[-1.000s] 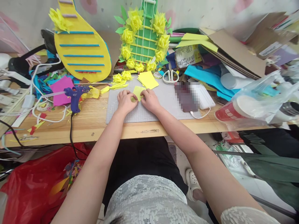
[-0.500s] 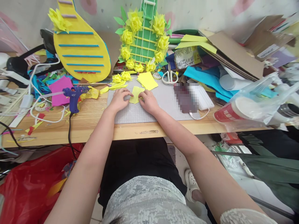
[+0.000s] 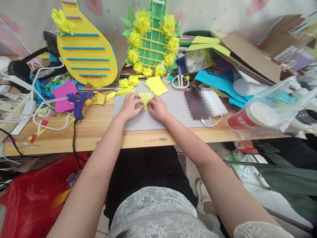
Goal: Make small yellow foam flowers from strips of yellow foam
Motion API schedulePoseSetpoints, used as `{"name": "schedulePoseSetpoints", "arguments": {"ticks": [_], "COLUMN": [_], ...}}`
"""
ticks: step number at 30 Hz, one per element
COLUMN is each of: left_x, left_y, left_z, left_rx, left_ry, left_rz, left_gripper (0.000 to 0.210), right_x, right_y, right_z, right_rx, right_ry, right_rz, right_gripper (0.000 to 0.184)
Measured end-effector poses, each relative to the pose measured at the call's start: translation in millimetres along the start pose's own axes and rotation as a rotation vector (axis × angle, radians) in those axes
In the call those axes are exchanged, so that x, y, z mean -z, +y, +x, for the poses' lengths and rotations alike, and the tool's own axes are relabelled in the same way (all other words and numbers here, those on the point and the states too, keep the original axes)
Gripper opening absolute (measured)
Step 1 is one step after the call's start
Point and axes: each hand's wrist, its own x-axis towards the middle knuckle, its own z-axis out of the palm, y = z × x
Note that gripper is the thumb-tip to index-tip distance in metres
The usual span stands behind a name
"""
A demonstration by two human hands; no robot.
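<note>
A small square of yellow paper [image 3: 145,97] lies on the grey cutting mat [image 3: 141,123] between my two hands. My left hand [image 3: 130,106] is closed, thumb and fingertips pinching the paper's near left side. From the other side, my right hand [image 3: 158,107] pinches the near right part with curled fingers. The fingertips of both hands almost meet at the paper's near end, and they partly cover it. Just beyond, a stack of yellow paper squares [image 3: 157,86] rests on the mat. Several yellow paper flowers [image 3: 128,82] and folded yellow pieces lie to its left.
White-handled scissors [image 3: 180,81] and a white power bank [image 3: 215,102] with a cable lie right. A purple glue gun [image 3: 78,101] stands left. Behind are a yellow lute-shaped board [image 3: 86,54] and a green, flower-trimmed one [image 3: 154,43]. A bagged red cup [image 3: 241,119] stands near the front edge.
My left hand has moved right, closing its fingertips on the near part of the yellow paper. The paper has turned slightly, and my right fingers have curled in nearer its front end.
</note>
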Motion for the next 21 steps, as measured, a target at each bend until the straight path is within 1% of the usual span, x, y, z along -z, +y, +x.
{"name": "schedulePoseSetpoints", "arguments": {"ticks": [4, 8, 11, 16, 21], "left_x": [-9.7, -15.6, -16.2, -13.1, -13.4], "left_y": [1, 4, 5, 1, 1], "left_z": [4, 6, 8, 9, 7], "left_rx": [0.057, 0.124, 0.160, 0.184, 0.182], "left_ry": [0.029, 0.050, 0.058, 0.072, 0.072], "left_rz": [0.006, 0.016, -0.012, -0.097, -0.082], "left_gripper": [0.010, 0.012, 0.010, 0.004, 0.002], "right_x": [-1, -3, -5, -4, 0], "right_y": [-1, -3, -4, -7, -11], "right_z": [1, 2, 2, 0, -1], "right_rx": [-0.014, -0.033, -0.056, -0.075, -0.085], "right_ry": [-0.018, 0.002, 0.012, -0.016, -0.045], "right_rz": [-0.031, -0.059, -0.062, -0.083, -0.105], "right_gripper": [0.016, 0.015, 0.015, 0.016, 0.018]}}
